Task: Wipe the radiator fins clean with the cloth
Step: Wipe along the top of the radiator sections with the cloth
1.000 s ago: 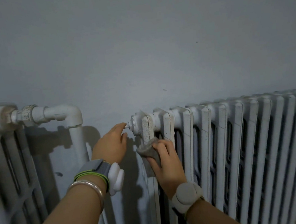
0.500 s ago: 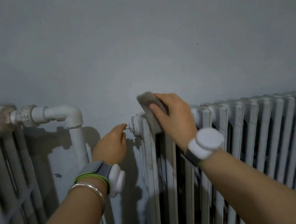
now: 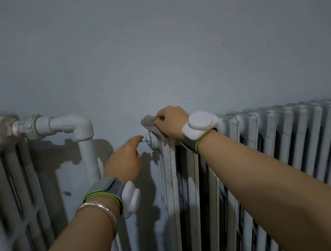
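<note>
A white cast-iron radiator (image 3: 283,144) with many upright fins runs along the wall from the centre to the right edge. My right hand (image 3: 172,122) rests on top of its leftmost fins and grips a grey cloth (image 3: 149,123), which is pressed onto the top of the end fin. My left hand (image 3: 124,159) is just left of the radiator, fingers curled, with its index fingertip touching the small bleed valve (image 3: 149,140) on the radiator's end cap. Dark grime speckles the front of the end fin below the cloth.
A second white radiator (image 3: 11,190) stands at the left edge. A white pipe with an elbow (image 3: 80,129) leaves its top and drops down the wall between the two radiators. The grey wall (image 3: 153,45) fills the upper view.
My right hand with the cloth rose from the front of the end fin to the radiator's top, then slid left and back over the end fin. The left hand stayed at the valve.
</note>
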`<state>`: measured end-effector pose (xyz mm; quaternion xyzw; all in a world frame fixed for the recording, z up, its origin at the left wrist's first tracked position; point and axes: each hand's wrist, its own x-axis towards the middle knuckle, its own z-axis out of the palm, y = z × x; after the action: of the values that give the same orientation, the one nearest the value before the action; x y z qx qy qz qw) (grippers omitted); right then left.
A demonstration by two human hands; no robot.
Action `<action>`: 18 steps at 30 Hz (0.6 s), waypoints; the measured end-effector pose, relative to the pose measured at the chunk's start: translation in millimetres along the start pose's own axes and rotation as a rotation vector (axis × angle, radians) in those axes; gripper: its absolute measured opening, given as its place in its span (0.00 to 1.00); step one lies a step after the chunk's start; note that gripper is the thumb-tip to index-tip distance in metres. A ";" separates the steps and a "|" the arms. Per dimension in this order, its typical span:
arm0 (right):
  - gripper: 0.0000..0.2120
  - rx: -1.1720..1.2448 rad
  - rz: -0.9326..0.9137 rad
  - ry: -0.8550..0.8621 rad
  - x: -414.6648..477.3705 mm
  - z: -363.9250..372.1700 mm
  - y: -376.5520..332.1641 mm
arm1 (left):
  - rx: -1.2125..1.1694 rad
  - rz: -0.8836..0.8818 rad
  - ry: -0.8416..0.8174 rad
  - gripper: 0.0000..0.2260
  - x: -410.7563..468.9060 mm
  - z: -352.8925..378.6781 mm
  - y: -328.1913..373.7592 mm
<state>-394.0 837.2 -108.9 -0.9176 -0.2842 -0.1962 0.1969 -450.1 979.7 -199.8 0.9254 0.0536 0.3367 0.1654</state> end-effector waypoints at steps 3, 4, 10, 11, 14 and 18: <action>0.11 0.053 -0.078 0.201 -26.0 15.0 3.4 | -0.018 -0.007 -0.012 0.24 1.7 -0.2 -0.6; 0.11 0.079 -0.114 0.289 -34.8 23.3 6.2 | -0.024 -0.007 -0.020 0.24 1.4 -0.4 -0.1; 0.16 0.319 -0.204 0.647 -74.3 70.4 22.9 | -0.025 -0.003 -0.045 0.27 6.8 -2.2 -6.9; 0.16 0.349 -0.193 0.655 -78.6 76.5 23.6 | -0.027 -0.006 -0.052 0.28 7.0 -1.5 -8.1; 0.15 0.407 -0.183 0.643 -86.7 100.8 29.4 | -0.038 -0.011 -0.045 0.28 6.0 1.1 -9.1; 0.17 0.428 -0.202 0.601 -98.5 139.2 43.5 | -0.030 0.005 -0.020 0.27 5.5 5.9 -12.8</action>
<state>-408.4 826.1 -283.9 -0.7244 -0.3376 -0.4112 0.4384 -441.9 991.3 -205.2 0.9262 0.0444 0.3288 0.1790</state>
